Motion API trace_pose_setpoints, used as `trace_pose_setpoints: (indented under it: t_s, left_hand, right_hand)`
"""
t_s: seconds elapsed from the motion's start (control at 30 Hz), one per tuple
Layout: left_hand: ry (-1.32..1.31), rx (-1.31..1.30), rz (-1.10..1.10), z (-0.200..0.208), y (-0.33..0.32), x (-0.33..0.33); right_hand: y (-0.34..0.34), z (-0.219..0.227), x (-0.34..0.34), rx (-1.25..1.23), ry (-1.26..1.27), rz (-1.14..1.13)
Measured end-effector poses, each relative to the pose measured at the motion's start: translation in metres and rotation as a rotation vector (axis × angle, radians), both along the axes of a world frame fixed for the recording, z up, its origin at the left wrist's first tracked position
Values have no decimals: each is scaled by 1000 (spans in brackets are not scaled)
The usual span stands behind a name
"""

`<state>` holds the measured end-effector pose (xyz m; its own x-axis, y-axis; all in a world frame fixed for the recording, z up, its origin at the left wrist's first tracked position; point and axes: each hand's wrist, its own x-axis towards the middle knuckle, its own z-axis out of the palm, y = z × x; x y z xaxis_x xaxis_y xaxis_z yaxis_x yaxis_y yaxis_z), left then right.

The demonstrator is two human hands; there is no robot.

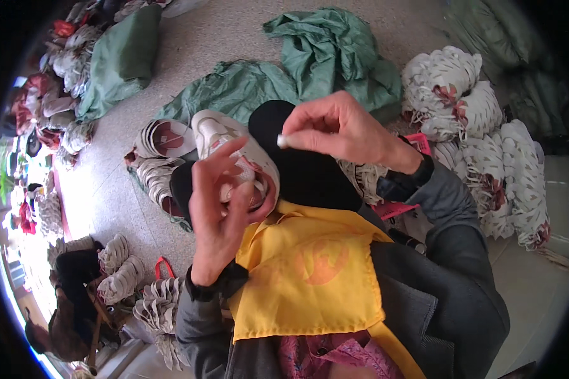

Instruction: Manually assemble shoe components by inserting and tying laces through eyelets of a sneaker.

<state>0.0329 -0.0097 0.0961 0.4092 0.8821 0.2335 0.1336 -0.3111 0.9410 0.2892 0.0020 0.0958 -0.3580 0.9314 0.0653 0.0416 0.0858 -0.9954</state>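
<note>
The right hand (335, 129) pinches a small white piece (282, 141) between thumb and fingertips, and most of that piece is covered by the grip, so what it is appears uncertain. The left hand (218, 208) is loosely curled, thumb and fingers apart, in front of the opening of a white-and-pink shoe (256, 161); it hides part of the shoe's collar, and I cannot tell whether the fingertips touch it. The shoe lies just ahead of the lap, beside a black pad (316, 167), its support out of sight. A yellow apron (303, 271) covers the lap. Under the right forearm, a bright pink item (395, 210) is only partly visible. The speckled grey floor (202, 41) carries crumpled green sheeting (335, 54) beyond the shoe and, at the right, bundles of pale shoe parts (446, 79) strung together. Along the left, a stuffed green sack (123, 63) stands near more heaps, where glare washes out detail; the dark curved rim cuts off the room's edges.
</note>
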Motion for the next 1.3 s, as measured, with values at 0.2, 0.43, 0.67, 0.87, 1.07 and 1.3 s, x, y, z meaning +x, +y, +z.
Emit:
trace_pose_setpoints:
  t_s: [0.2, 0.43, 0.67, 0.87, 1.07, 1.3]
  left_hand:
    - [-206, -378, -207, 4, 6, 29]
    - [-3, -288, -194, 1, 11, 12]
    - [59, -214, -138, 12, 7, 14]
    - [239, -119, -104, 16, 4, 6]
    - [246, -276, -175, 14, 13, -21]
    - [181, -309, -121, -2, 12, -42]
  right_hand:
    - [-1, 23, -7, -41, -18, 119]
    - [-7, -17, 18, -287, -356, 8]
    - [-21, -75, 5, 264, -520, -140]
    - [-7, -37, 25, -42, -453, -264]
    - [6, -45, 67, 204, -383, -571]
    - [5, -59, 81, 177, -525, -616]
